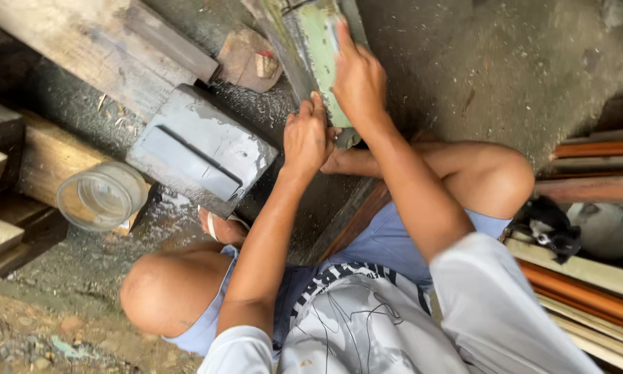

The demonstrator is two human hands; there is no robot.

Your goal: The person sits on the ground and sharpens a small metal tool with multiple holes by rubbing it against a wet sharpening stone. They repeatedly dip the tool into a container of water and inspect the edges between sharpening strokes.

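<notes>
On the floor before you: green painted board (310,52), leaning between your knees.
Your right hand (358,79): fingers pressed flat on the board's face.
Your left hand (306,138): fingers gripping its lower end.
Nearby: grey block (200,149), clear plastic jar (101,196).

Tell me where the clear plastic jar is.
In the head view, the clear plastic jar lies on its side at left, on the wooden planks, beside the grey metal box.

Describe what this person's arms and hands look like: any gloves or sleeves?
No gloves: the left hand and right hand are bare, with no rings, watch or bands visible. Both forearms are bare too. Short white sleeves cover the upper arms, part of a white shirt with a dark line pattern.
</notes>
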